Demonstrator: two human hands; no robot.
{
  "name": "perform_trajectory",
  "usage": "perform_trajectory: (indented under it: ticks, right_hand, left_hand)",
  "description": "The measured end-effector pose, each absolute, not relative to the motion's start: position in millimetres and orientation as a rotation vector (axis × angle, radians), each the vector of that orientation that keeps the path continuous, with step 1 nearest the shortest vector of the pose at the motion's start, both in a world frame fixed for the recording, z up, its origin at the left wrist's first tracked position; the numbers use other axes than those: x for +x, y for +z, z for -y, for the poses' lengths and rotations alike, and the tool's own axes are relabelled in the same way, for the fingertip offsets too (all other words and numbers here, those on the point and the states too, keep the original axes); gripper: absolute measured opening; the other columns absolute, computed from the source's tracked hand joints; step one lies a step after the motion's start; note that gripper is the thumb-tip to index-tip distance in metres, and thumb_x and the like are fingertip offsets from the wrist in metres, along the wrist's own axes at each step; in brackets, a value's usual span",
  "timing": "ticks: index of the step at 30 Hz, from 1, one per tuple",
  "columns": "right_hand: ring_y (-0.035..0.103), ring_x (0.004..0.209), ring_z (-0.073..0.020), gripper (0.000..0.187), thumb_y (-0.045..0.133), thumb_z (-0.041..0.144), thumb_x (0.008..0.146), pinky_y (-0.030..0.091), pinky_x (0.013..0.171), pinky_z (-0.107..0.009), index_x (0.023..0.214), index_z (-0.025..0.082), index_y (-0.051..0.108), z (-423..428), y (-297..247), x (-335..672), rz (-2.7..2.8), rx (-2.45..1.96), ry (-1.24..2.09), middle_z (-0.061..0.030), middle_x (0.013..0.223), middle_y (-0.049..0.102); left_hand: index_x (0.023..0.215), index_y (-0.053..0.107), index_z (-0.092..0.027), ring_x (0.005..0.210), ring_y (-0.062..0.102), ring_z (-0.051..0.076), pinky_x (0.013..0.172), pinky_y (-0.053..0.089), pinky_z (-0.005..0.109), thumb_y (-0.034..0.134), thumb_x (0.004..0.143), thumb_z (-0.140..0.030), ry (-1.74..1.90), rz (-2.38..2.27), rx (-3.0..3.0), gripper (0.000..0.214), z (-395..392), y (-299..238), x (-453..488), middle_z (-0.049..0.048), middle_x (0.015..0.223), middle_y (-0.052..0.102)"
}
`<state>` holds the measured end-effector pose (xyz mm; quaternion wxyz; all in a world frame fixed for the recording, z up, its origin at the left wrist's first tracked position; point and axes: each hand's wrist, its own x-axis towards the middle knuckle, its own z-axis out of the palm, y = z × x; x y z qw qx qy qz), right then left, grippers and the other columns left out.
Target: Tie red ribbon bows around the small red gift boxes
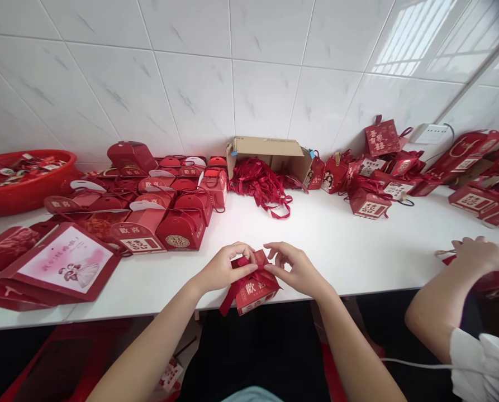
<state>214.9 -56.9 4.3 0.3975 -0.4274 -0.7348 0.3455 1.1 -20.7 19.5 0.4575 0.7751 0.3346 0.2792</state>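
A small red gift box with gold characters stands at the table's front edge. Dark red ribbon runs over its top, with a tail hanging at its left side. My left hand pinches the ribbon near the middle of the box top. From the other side, my right hand has its thumb and finger closed on the ribbon close to the same spot. The ribbon's exact shape between the fingertips is partly hidden by them.
Beyond the box, a cardboard carton spills loose red ribbons. Rows of red boxes stand left, beside a red basin of small packets. Finished-looking ribboned boxes lie right. Another person's hand works at far right.
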Motion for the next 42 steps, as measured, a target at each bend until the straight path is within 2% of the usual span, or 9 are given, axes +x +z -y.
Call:
perform_trajectory:
  ticks: [3,12,17,25,29,35,42]
  right_hand:
    - [0.053,0.063,-0.0110,0.030,0.065,0.032,0.082,0.048,0.061,-0.025,0.110,0.023,0.060,56,4,213,1.835,-1.105,0.993,0.0003,0.079,0.061]
    - [0.057,0.069,-0.0135,0.014,0.068,0.029,0.078,0.046,0.063,-0.027,0.086,0.021,0.060,56,3,208,1.686,-1.119,1.078,0.0004,0.077,0.062]
    - [0.058,0.072,-0.0142,0.018,0.070,0.031,0.076,0.048,0.067,-0.029,0.084,0.021,0.057,54,1,206,1.559,-1.061,1.108,0.0005,0.077,0.061]
    - [0.054,0.067,-0.0127,0.022,0.072,0.032,0.075,0.045,0.065,-0.028,0.076,0.021,0.053,53,-4,215,1.481,-1.068,1.117,0.0022,0.073,0.056]
    - [0.052,0.065,-0.0122,0.023,0.072,0.031,0.075,0.043,0.063,-0.028,0.074,0.021,0.052,54,-7,218,1.447,-1.078,1.132,0.0026,0.071,0.055]
    - [0.057,0.073,-0.0146,0.018,0.070,0.032,0.077,0.046,0.068,-0.030,0.082,0.021,0.058,55,-6,217,1.520,-1.048,1.125,-0.0007,0.078,0.061]
    - [0.062,0.072,-0.0170,0.021,0.072,0.037,0.075,0.050,0.068,-0.032,0.083,0.021,0.061,55,-6,213,1.443,-1.071,1.037,-0.0025,0.075,0.065]
  left_hand:
    - [0.073,0.050,-0.019,0.092,0.058,0.018,0.088,0.045,0.033,0.061,0.082,-0.028,0.684,-0.819,1.903,0.016,21,20,0,0.0044,0.090,0.063]
    - [0.081,0.057,-0.019,0.102,0.057,0.020,0.093,0.043,0.034,0.059,0.083,-0.029,0.654,-0.826,1.916,0.011,23,22,-3,0.0046,0.097,0.063]
    - [0.080,0.056,-0.019,0.105,0.057,0.021,0.092,0.045,0.034,0.059,0.082,-0.027,0.664,-0.831,1.885,0.010,25,23,-1,0.0048,0.096,0.063]
    - [0.074,0.053,-0.017,0.104,0.060,0.023,0.084,0.049,0.034,0.063,0.074,-0.022,0.659,-0.873,1.780,0.011,25,21,3,0.0072,0.104,0.065]
    - [0.070,0.050,-0.018,0.102,0.061,0.024,0.083,0.050,0.035,0.064,0.072,-0.022,0.676,-0.882,1.729,0.014,25,20,5,0.0071,0.101,0.066]
    - [0.069,0.048,-0.019,0.105,0.061,0.024,0.087,0.048,0.036,0.065,0.078,-0.033,0.751,-0.895,1.699,0.023,27,19,6,0.0051,0.085,0.068]
    - [0.068,0.053,-0.019,0.105,0.062,0.026,0.086,0.049,0.037,0.068,0.076,-0.037,0.756,-1.009,1.690,0.025,29,16,8,0.0084,0.093,0.071]
